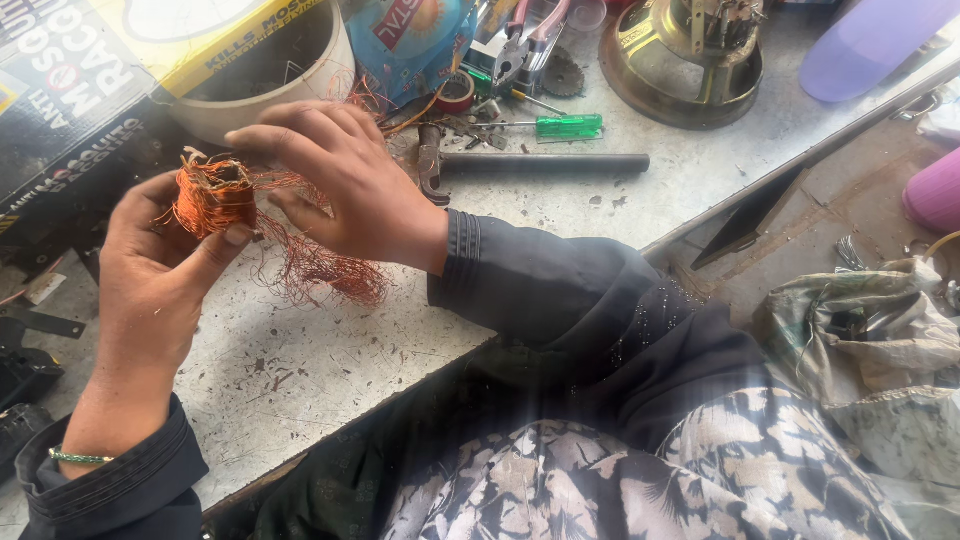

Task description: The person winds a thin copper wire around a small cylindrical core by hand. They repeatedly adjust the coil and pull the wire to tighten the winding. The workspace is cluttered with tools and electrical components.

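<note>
Copper is the main material at this moment: a small coil of thin orange copper wire [212,195] sits in the left hand [150,275], above the near part of the grey scratched worktop [300,360]. The left fingers are closed around the coil, with the thumb [215,250] pressing on its front side. The right hand [345,185] comes over from the other side; its fingers are half bent and spread, and the fingertips touch the top edge of the coil. If they pinch one single strand, I cannot tell.

A loose tangle of unwound copper wire [325,265] hangs from the coil down to the worktop, just under the right wrist. So, in my judgement, some part of the wire is already pulled off, but the coil remains thick and most of the unwinding is left.

Behind the hands stands a white round plastic bowl [270,75], partly under a yellow and black cardboard box [90,80]. Further away lie a black metal rod [545,162], a green-handled screwdriver [565,126], pliers with pink handles [530,40] and a round brass-coloured metal housing [685,65].
</note>
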